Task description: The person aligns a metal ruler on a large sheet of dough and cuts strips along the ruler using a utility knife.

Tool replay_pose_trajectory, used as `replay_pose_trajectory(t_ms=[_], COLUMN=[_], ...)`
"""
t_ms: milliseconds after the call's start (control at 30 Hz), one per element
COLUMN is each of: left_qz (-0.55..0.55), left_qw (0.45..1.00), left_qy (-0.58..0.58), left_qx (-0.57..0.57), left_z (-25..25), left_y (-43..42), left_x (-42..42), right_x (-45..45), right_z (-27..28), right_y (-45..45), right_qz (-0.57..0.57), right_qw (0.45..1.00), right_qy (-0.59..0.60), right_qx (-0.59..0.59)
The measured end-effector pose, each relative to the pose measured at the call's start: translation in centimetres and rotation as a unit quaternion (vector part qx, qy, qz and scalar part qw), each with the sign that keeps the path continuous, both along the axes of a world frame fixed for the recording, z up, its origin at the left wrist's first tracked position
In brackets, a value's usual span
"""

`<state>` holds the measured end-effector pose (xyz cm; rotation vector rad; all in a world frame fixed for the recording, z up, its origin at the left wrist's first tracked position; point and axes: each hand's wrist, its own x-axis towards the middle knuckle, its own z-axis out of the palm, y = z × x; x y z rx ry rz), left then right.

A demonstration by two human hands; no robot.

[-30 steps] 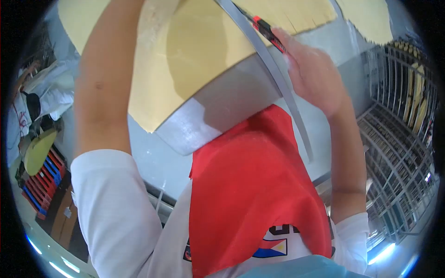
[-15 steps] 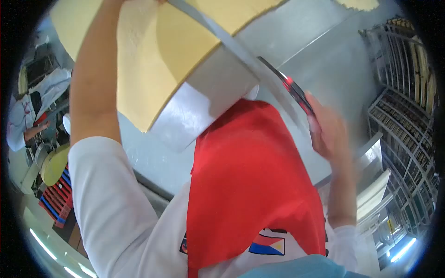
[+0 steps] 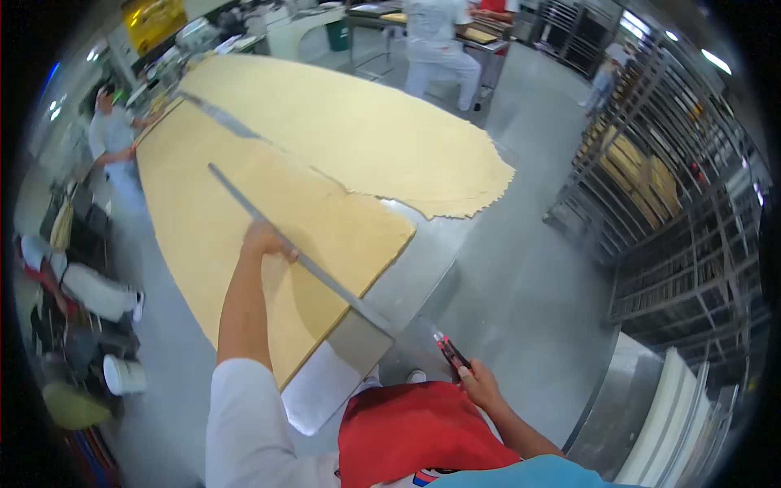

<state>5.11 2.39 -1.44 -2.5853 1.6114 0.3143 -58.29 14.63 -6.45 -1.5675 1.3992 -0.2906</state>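
A large pale-yellow sheet, seemingly dough (image 3: 191, 203), covers much of a metal table (image 3: 346, 358). Across it lies a long, thin metal straightedge (image 3: 338, 286), slanting so that its near end sticks out past the sheet's edge. My left hand (image 3: 264, 240) grips the straightedge around its middle, the fingers partly hidden. Off the table's near right side, my right hand (image 3: 482, 384) is closed around a red and black utility knife (image 3: 449, 350), its tip pointing up and left, apart from the sheet. A second yellow sheet (image 3: 350, 114) with a ragged end lies farther back.
Metal racks with trays (image 3: 643, 163) stand at the right. A person (image 3: 114, 130) is by the table's far left side, another (image 3: 85, 276) is lower left, and others are at the back. A white bucket (image 3: 124, 375) sits on the floor at left.
My view has tilted up and widened, bringing the whole table and room into sight. The knife now appears lower in view, farther from the sheet. My left arm still reaches over the sheet.
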Motion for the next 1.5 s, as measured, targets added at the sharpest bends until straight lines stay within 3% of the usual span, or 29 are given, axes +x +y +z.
replay_pose_trajectory(t_ms=[33, 67, 100, 133, 167, 200, 267, 300, 367, 400, 500, 567, 867, 1500], left_qz=[-0.091, -0.048, 0.004, 0.116, 0.137, 0.199, 0.334, 0.343, 0.409, 0.416, 0.389, 0.420, 0.427, 0.389], left_qw=[0.994, 0.998, 0.992, 0.983, 0.942, 0.915, 0.814, 0.817, 0.732, 0.735, 0.715, 0.666, 0.728, 0.739], left_qy=[0.038, 0.027, 0.067, 0.049, 0.068, 0.060, 0.243, 0.239, 0.364, 0.357, 0.439, 0.477, 0.436, 0.468], left_qx=[-0.052, -0.021, 0.103, -0.133, -0.300, -0.344, -0.408, -0.397, -0.405, -0.399, -0.382, -0.389, -0.311, -0.289], left_z=[-0.7, 2.2, 4.3, -0.2, 0.0, -3.3, -2.4, -3.9, -5.6, -5.9, -4.1, -2.7, -1.5, -1.7], left_y=[0.3, 0.3, -0.1, 0.7, 1.3, 0.1, 0.2, -0.4, -0.5, 0.0, 1.8, 2.0, 1.7, 1.4], left_x=[1.7, -0.6, -1.1, 0.6, -0.5, 1.4, -0.2, 0.2, 0.9, 0.9, -0.1, -0.8, 2.2, 4.0], right_x=[0.1, 0.2, 0.0, 0.0, 0.5, 1.0, 0.3, -0.1, -1.4, -1.7, -2.5, -2.7, 0.3, 2.5], right_z=[0.1, 0.1, 0.1, 1.1, 2.6, 3.2, 2.3, 1.8, 1.2, 1.0, 0.5, -0.2, 0.6, 0.9], right_y=[0.2, 0.7, 1.5, 1.6, 1.7, 2.0, 2.6, 2.7, 3.6, 3.9, 4.5, 4.8, 3.7, 4.0], right_qz=[0.023, -0.009, -0.035, 0.004, -0.026, -0.068, -0.060, -0.063, -0.064, -0.077, -0.071, -0.083, -0.049, -0.073], right_qw=[1.000, 0.999, 0.997, 0.999, 0.998, 0.995, 0.995, 0.994, 0.994, 0.993, 0.994, 0.993, 0.995, 0.994], right_qy=[0.008, -0.024, -0.055, -0.042, -0.058, -0.075, -0.078, -0.091, -0.091, -0.085, -0.088, -0.084, -0.085, -0.077], right_qx=[0.006, -0.025, -0.047, -0.019, -0.017, -0.015, -0.008, -0.025, -0.018, -0.019, -0.004, -0.005, -0.027, -0.014])
